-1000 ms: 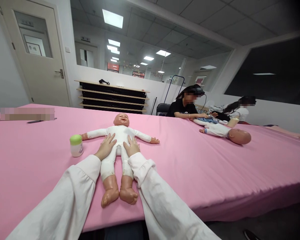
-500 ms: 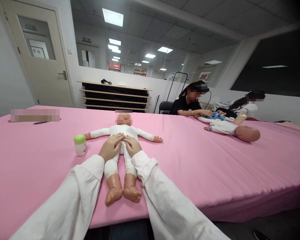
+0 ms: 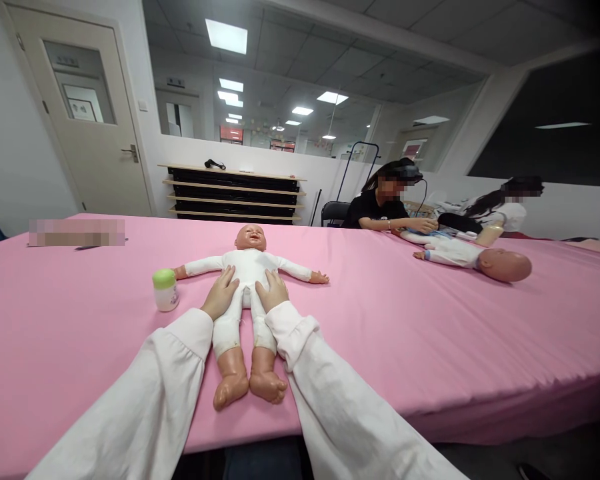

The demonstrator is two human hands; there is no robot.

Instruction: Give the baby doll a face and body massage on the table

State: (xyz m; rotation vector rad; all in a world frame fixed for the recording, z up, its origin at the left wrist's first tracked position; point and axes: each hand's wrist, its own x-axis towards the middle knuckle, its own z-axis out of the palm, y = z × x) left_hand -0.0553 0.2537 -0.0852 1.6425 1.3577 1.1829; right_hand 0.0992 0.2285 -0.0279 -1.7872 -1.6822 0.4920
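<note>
A baby doll [image 3: 251, 265] with a white cloth body lies on its back on the pink-covered table [image 3: 370, 347], arms spread and bare feet towards me. My left hand [image 3: 222, 291] rests on the left side of its lower belly and hip, fingers stretched out. On the opposite side, my right hand [image 3: 272, 289] lies against the hip with its fingers extended. Between the two hands the front of the belly shows. Left of the doll, by its hand, stands a small white jar [image 3: 165, 291] with a green lid.
At the right lies another doll [image 3: 503, 264] in white clothes, with a bottle [image 3: 490, 233] beside it. A person in black [image 3: 380, 210] handles blue cloth there, and a second person sits farther right. A blurred-out object [image 3: 77, 233] is at the far left.
My hands have moved apart, from nearly meeting at the middle of the doll's belly out to its two sides. The view has shifted slightly.
</note>
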